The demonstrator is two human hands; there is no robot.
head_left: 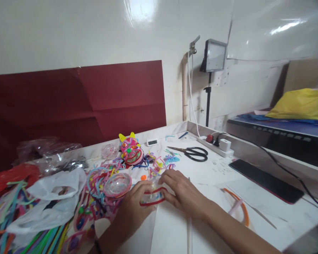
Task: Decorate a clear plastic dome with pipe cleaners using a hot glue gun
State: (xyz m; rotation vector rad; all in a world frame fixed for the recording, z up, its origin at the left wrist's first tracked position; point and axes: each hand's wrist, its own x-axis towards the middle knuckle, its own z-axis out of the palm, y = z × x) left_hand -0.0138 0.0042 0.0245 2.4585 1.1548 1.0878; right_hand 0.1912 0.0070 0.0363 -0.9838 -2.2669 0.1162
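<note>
Between my two hands is a clear plastic piece edged with a red pipe cleaner, its upper part partly covered by my fingers. My left hand is closed around its left side. On the right side, my right hand pinches the edge with thumb and fingers. Just left of my hands lies a clear bowl with a pink rim, on a heap of coloured pipe cleaners. Behind them stands a decorated pink figure with yellow ears. A small orange pompom sits close to my left fingers.
Black-handled scissors, a small digital clock and a power strip lie toward the back. A dark phone and an orange hoop are at right. White plastic bags and loose pipe cleaners crowd the left.
</note>
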